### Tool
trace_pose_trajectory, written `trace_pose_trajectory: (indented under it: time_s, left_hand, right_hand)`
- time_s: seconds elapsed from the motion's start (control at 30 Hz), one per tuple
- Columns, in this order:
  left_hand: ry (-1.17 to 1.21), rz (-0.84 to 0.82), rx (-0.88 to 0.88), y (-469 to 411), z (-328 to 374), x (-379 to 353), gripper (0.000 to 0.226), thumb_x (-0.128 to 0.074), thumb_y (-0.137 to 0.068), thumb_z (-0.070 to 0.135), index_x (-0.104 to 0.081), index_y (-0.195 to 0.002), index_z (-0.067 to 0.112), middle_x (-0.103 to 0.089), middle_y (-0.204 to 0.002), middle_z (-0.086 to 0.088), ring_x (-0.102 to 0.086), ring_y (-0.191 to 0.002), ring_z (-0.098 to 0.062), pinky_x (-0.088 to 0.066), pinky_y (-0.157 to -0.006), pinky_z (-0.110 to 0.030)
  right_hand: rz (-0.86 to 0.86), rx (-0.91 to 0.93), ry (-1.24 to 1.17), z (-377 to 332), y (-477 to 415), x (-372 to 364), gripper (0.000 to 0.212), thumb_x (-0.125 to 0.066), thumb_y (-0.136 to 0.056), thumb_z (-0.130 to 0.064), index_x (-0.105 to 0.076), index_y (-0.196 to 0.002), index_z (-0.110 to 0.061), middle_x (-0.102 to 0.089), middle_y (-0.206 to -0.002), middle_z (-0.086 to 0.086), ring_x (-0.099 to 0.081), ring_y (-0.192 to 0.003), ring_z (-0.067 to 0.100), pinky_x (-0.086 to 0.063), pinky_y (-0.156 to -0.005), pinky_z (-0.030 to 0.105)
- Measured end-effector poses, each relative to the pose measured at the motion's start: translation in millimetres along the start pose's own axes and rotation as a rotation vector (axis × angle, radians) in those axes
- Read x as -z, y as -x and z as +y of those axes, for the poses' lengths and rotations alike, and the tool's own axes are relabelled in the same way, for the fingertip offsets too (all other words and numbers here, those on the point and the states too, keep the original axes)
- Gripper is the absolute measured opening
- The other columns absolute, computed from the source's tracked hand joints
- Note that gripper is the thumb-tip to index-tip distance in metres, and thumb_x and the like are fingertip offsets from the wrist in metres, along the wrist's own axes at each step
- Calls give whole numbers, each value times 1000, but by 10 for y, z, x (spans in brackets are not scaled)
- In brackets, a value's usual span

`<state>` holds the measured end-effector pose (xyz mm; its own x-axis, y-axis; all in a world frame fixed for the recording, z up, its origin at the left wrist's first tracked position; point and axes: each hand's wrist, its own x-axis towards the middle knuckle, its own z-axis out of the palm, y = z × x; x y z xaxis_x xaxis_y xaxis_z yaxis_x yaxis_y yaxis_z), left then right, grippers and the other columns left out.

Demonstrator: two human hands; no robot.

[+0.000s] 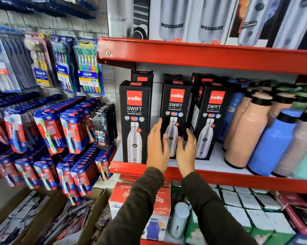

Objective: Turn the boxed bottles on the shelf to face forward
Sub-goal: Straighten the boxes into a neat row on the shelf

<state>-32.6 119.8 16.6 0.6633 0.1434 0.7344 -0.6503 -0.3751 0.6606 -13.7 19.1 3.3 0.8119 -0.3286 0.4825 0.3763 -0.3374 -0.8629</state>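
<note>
Three black Cello Swift bottle boxes stand in the front row of the red shelf (220, 175). The left box (134, 121) and the middle box (175, 110) show their fronts. The right box (212, 121) is angled slightly, showing its front and a side panel. More black boxes stand behind them. My left hand (157, 147) is at the middle box's lower left edge, fingers spread. My right hand (186, 151) is at its lower right edge, fingers apart. Both hands flank the box; whether they press on it is unclear.
Loose peach, blue and pastel bottles (266, 138) crowd the shelf right of the boxes. Modware boxes (190, 20) fill the shelf above. Toothbrush packs (69, 71) hang on the wall at left. Cartons and small boxes (246, 206) sit below the shelf.
</note>
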Motion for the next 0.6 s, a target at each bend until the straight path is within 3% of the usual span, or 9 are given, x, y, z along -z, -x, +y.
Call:
trace_pose_trajectory:
  time_s: [0.1,0.17,0.27,0.47,0.6]
  left_hand:
    - [80,-81,217,-128,-27,-188,53,-31,-104,6,-15,-154,6,-18,-164,-5,-16,-151,-12,-9,-116,-10]
    - [146,-84,410,-232,-92,-247,51,-30,-105,9,-19,-154,7,-26,-161,-10,-24,-149,-19,-16,-111,-10]
    - [168,-62,623,-304,-196,-274,43,-31,-106,20,-39,-147,10,-49,-148,-14,-44,-137,-27,-27,-95,-8]
    - [78,3,610,-269,-218,-230,38,-35,-105,23,-55,-136,12,-62,-134,-12,-54,-126,-28,-29,-84,-9]
    - [54,12,608,-210,-187,-183,38,-36,-104,25,-56,-135,14,-63,-133,-11,-55,-126,-27,-31,-89,-14]
  right_hand:
    - [-87,-55,36,59,-111,12,45,-45,-103,-20,-39,-146,-9,-41,-152,11,-38,-142,23,-30,-114,29]
    - [-126,-78,61,83,-175,13,43,-44,-103,-20,-42,-145,-9,-49,-148,11,-44,-137,24,-30,-103,19]
    - [-134,-121,68,108,-250,27,44,-44,-103,-24,-44,-144,-8,-54,-143,12,-49,-133,26,-32,-99,19]
    - [-96,-112,34,116,-227,57,38,-47,-102,-22,-52,-138,-10,-61,-136,9,-55,-127,23,-36,-99,21]
    - [-99,-111,25,94,-144,97,39,-48,-102,-24,-53,-138,-10,-58,-139,7,-53,-128,18,-36,-102,20]
